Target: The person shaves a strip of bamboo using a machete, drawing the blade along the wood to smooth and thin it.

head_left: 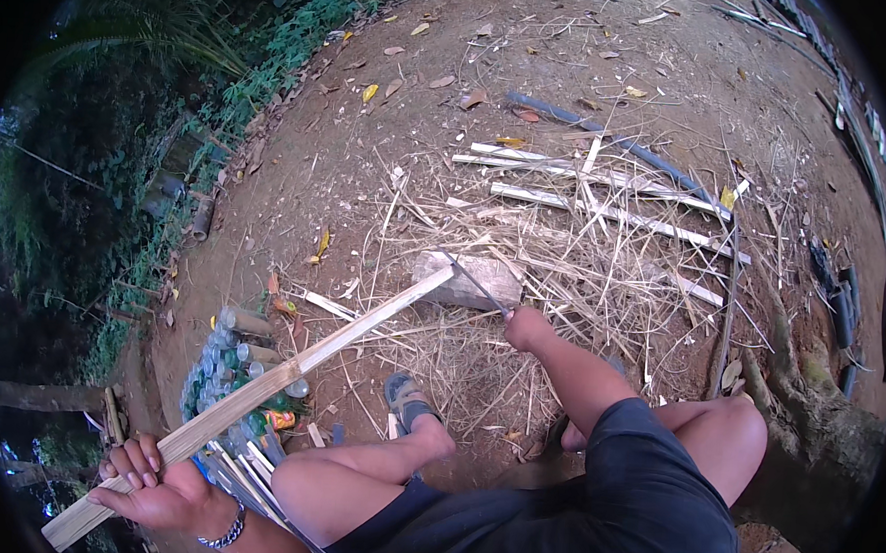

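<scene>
A long, pale split bamboo strip (269, 383) with a darker node slants from the lower left up to a short wooden log (501, 278) on the ground. My left hand (156, 492), with a chain bracelet at the wrist, is closed around the strip near its lower end. The strip's far end rests on the log. In my right hand (528, 328), closed around a handle mostly hidden by the fingers, is a knife (480, 284) with a long, narrow, dark blade. The blade lies over the log, and its tip meets the strip's far end.
Shavings (488, 369) cover the ground around the log. Several pale bamboo strips (607, 210) and a grey pipe (620, 144) lie beyond it. Plastic bottles (223, 365) are heaped left of my sandalled foot (411, 400). A tree trunk (816, 426) stands at the right, greenery (263, 77) at the left.
</scene>
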Action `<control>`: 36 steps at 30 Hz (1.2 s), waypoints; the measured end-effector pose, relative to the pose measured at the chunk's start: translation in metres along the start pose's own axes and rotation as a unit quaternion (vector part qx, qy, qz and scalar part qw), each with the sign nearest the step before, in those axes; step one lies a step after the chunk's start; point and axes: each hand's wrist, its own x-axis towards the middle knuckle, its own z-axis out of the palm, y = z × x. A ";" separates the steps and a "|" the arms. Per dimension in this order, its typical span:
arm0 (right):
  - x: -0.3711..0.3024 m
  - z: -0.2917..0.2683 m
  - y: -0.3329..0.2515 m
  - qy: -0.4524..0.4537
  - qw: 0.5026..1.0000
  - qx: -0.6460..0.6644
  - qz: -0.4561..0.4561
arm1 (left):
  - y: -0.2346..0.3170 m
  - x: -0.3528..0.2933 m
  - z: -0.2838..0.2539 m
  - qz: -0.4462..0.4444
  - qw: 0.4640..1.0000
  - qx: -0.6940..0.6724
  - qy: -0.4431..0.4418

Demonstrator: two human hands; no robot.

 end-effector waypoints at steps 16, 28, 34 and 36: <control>-0.037 -0.007 -0.036 -0.027 0.999 -0.012 -0.033 | 0.003 -0.009 -0.003 0.007 1.000 -0.004 -0.008; -0.028 0.017 -0.017 -0.029 0.999 0.017 0.001 | 0.006 -0.004 -0.025 -0.006 0.999 0.018 -0.027; -0.072 -0.003 -0.080 -0.066 0.984 0.012 -0.162 | 0.003 -0.008 -0.016 -0.001 1.000 0.029 0.007; -0.090 0.000 -0.103 -0.057 0.975 0.013 -0.215 | 0.001 -0.006 -0.018 0.002 1.000 0.020 -0.008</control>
